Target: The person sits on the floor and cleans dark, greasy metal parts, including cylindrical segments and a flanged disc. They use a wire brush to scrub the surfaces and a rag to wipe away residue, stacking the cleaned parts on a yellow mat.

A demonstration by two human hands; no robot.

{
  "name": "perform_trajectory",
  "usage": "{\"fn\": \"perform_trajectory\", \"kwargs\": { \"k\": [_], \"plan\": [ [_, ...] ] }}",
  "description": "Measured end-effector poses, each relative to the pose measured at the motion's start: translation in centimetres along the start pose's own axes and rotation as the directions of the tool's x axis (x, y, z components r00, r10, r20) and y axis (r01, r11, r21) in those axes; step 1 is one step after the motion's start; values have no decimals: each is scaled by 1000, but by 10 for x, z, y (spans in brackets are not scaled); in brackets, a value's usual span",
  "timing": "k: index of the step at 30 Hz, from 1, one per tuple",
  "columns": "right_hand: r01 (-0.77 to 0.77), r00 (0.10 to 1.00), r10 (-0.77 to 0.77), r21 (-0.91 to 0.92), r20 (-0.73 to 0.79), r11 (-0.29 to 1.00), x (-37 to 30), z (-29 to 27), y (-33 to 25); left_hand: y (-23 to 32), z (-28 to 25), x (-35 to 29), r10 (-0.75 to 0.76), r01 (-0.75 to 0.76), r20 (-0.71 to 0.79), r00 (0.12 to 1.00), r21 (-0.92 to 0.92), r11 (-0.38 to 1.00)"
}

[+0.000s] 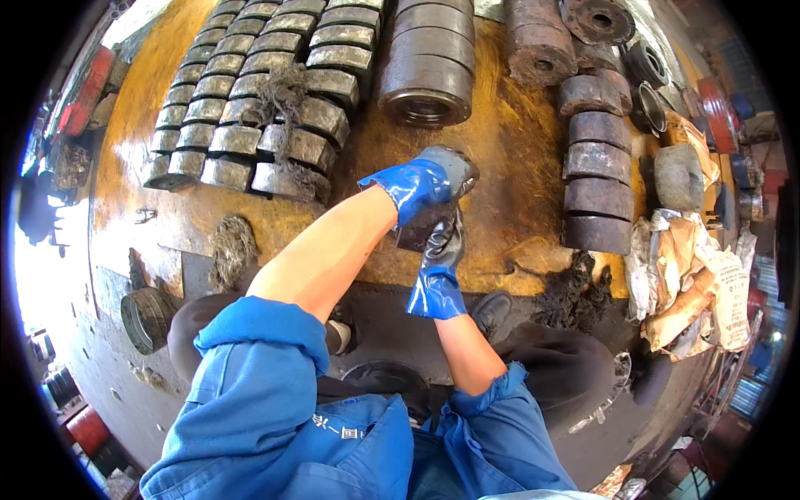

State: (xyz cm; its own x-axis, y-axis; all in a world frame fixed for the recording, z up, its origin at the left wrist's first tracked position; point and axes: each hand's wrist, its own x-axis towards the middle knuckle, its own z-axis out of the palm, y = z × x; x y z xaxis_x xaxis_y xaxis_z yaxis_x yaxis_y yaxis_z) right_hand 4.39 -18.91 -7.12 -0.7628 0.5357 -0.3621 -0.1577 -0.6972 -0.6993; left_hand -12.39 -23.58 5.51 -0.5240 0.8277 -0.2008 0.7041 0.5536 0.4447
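Both my hands wear blue rubber gloves with dark, oily palms. My left hand [429, 179] reaches across to the middle, its fingers curled over the far end of a dark, greasy metal part [417, 231]. Close below it, my right hand [443, 254] has its fingers closed on the part's right side. The gloves cover most of the part, so its full shape cannot be made out. Beyond my hands lies a row of large dark metal cylinders [428, 71], the nearest showing a round bore.
Rows of short metal cylinders [225, 137] fill the yellow-brown tabletop [517, 158] at left, with tangled rag [283, 96] on them. Another fibre wad [233, 250] lies nearer. Dark rings [597, 200] line the right, beside crumpled brown paper [692, 283] and black rag [575, 292].
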Motion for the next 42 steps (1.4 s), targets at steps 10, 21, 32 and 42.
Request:
{"fn": "perform_trajectory", "kwargs": {
  "k": [10,21,32,42],
  "plan": [
    [606,793,-312,-727,523,324,51,18,-42,-16,-17,10,-113,87,-207,972,-127,988],
    [354,929,-169,-923,328,150,199,26,-62,-40,80,-27,-690,312,-693,208,-622,718],
    [-47,999,41,-697,-24,716,216,-101,-33,-33,239,-49,-929,230,347,131,-922,-312],
    [-8,893,199,-427,404,904,217,64,-71,26,183,-21,-749,594,160,643,-722,355]
  ]
}}
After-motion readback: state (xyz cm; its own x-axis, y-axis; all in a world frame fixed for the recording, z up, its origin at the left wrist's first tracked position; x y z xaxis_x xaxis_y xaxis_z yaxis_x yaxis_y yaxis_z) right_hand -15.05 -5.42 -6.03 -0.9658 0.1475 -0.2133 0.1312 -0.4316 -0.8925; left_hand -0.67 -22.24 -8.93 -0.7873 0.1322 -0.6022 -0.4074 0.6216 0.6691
